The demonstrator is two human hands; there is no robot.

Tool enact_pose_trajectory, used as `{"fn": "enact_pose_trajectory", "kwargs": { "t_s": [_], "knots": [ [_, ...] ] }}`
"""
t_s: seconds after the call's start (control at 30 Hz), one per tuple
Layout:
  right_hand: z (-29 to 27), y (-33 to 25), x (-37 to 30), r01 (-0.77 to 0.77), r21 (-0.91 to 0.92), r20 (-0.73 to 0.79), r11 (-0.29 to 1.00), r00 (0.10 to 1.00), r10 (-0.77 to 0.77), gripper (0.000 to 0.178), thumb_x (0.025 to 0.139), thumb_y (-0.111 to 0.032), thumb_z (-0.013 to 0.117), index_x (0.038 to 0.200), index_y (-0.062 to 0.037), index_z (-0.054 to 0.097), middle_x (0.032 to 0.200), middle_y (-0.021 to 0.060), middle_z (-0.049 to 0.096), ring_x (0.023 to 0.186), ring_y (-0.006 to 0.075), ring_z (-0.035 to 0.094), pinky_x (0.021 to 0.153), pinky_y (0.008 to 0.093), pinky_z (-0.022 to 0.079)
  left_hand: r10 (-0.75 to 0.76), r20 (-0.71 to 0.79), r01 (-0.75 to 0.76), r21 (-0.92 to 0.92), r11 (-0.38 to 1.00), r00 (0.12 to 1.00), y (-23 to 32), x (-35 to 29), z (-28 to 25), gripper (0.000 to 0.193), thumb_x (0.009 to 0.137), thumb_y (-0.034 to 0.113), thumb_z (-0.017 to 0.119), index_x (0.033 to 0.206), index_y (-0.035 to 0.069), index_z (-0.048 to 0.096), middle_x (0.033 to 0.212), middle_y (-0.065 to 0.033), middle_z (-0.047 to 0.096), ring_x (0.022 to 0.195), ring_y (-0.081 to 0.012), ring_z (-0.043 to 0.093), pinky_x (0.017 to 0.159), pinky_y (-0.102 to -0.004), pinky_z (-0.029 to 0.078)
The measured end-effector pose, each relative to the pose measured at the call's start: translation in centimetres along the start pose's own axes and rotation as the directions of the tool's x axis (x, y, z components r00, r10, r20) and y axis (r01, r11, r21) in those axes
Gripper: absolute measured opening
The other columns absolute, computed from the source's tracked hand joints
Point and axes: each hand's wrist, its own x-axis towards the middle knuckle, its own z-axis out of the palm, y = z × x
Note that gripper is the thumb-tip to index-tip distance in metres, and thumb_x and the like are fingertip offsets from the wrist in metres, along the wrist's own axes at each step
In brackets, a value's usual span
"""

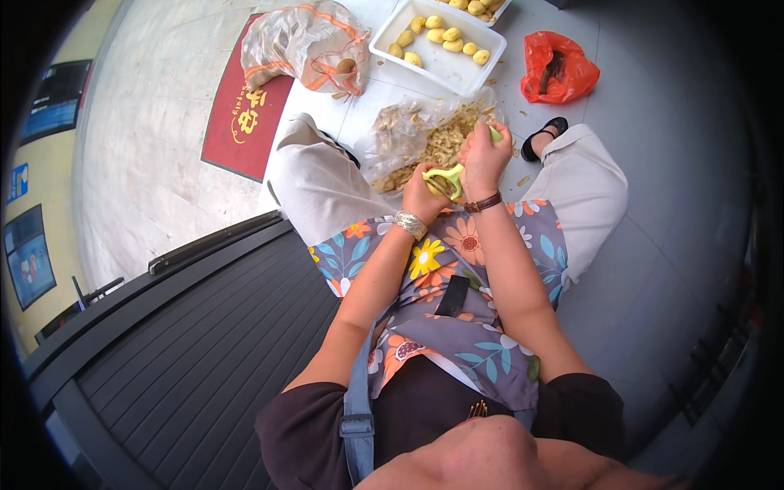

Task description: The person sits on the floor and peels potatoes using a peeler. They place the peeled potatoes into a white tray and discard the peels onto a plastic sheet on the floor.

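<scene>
My right hand (485,167) is closed round the handle of a light green peeler (449,176). The peeler's forked head lies over a potato (438,189), mostly covered by the fingers and the tool. That potato is gripped in my left hand (418,200), low over my lap. Just beyond both hands, a clear plastic bag (392,131) lies spread on the floor, with a heap of potato peelings (447,140) on it. Farther off, a white plastic tub (416,67) holds several peeled yellow potatoes (452,34).
A translucent sack with orange stripes (306,45) rests partly on a red mat (233,122), a brown potato (346,65) at its mouth. A red plastic bag (562,69) stands far right. Behind the tub is another container of potatoes (476,7). Dark slatted furniture (212,351) is at my left.
</scene>
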Motion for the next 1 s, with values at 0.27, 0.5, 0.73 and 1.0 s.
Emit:
{"fn": "enact_pose_trajectory", "kwargs": {
  "t_s": [0.27, 0.5, 0.73, 1.0],
  "knots": [
    [-1.6, 0.5, 6.0, 0.255, -0.181, -0.194, 0.95, 0.938, -0.289, 0.021, 0.079, -0.009, 0.051, 0.092, -0.0014, 0.037, 0.057, 0.0045, 0.043, 0.036, 0.0109, 0.036, 0.032, 0.0262, 0.03, 0.121, -0.075, -0.117, 0.061, 0.991, 0.99, -0.1, -0.5, -0.1, 0.048, 0.059, 0.007, 0.072, 0.099, 0.003, 0.046, 0.092, -0.0102, 0.056, 0.08, -0.0199, 0.057, 0.071, -0.0304, 0.047],
    [-0.9, -1.7, 2.7, 0.043, 0.01, -0.06, 0.999, 0.997, -0.042, 0.018, 0.083, -0.012, 0.053, 0.089, -0.0067, 0.037, 0.053, 0.0005, 0.036, 0.037, 0.009, 0.03, 0.033, 0.0247, 0.024, 0.01, 0.108, 0.015, -0.224, 0.975, 0.994, -2.3, 0.2, 0.1, 0.062, 0.06, 0.011, 0.069, 0.114, 0.006, 0.039, 0.098, -0.0117, 0.053, 0.085, -0.0212, 0.057, 0.076, -0.0314, 0.047],
    [0.4, 0.0, -0.7, 0.049, -0.116, 0.082, 0.992, 0.996, -0.04, 0.016, 0.083, -0.012, 0.055, 0.089, -0.0052, 0.041, 0.056, 0.0009, 0.043, 0.038, 0.0069, 0.036, 0.033, 0.0228, 0.029, 0.02, 0.106, -0.018, -0.021, 1.0, 0.994, -0.2, 0.2, -0.5, 0.051, 0.055, 0.012, 0.072, 0.102, 0.004, 0.054, 0.091, -0.0116, 0.062, 0.081, -0.0229, 0.061, 0.075, -0.0324, 0.048],
    [-2.9, -0.1, 5.6, 0.219, -0.177, -0.064, 0.959, 0.97, -0.234, 0.018, 0.079, -0.01, 0.052, 0.091, -0.0013, 0.042, 0.057, 0.0038, 0.046, 0.037, 0.0097, 0.039, 0.032, 0.0247, 0.031, 0.19, 0.014, -0.189, 0.195, 0.962, 0.982, 1.4, -0.7, -1.0, 0.049, 0.059, 0.012, 0.071, 0.104, 0.003, 0.053, 0.09, -0.0153, 0.062, 0.083, -0.031, 0.06, 0.073, -0.0339, 0.048]
  ]
}}
